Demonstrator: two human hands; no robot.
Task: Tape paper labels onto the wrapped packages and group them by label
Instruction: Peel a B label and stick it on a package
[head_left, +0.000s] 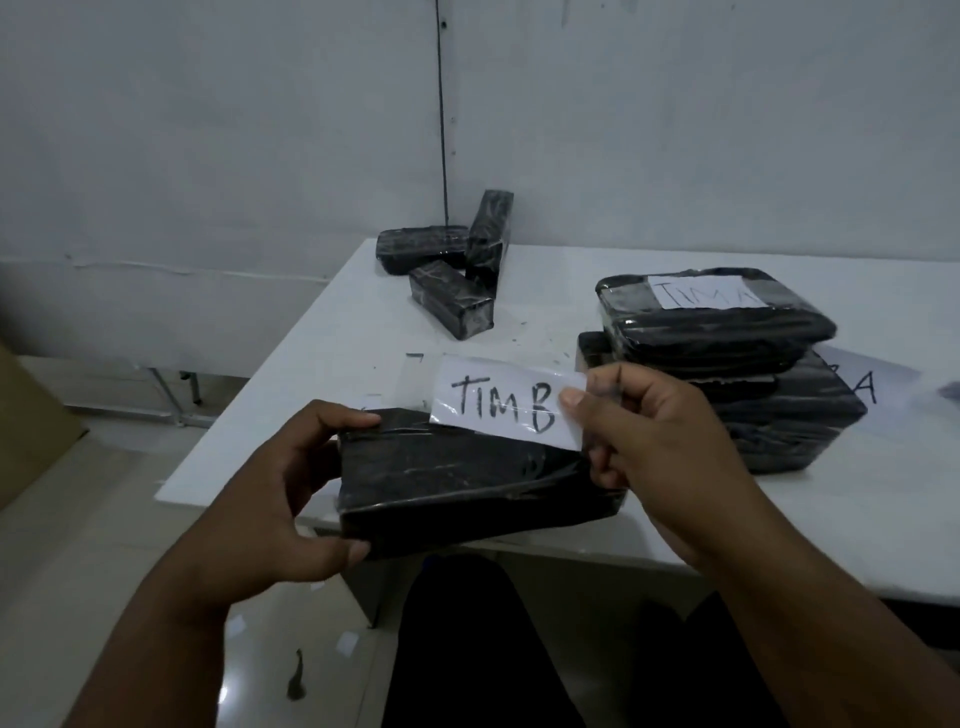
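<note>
A black plastic-wrapped package (457, 483) is held over the near edge of the white table (322, 353). My left hand (291, 483) grips its left end. My right hand (649, 441) pinches the right end of a white paper label (504, 402) reading "TIM B", with clear tape on it. The label's lower edge meets the package's top far edge. Two wrapped packages are stacked at the right; the upper one (727, 322) carries a "TIM A" label (704, 292), the lower one (789, 421) lies beneath it.
Three small black wrapped blocks (452, 265) lie at the table's far left corner near the wall. Another paper with an "A" (867, 382) sits behind the stack at the right. Brown cardboard (31, 415) stands at the left. My dark trousers (493, 649) are below the table edge.
</note>
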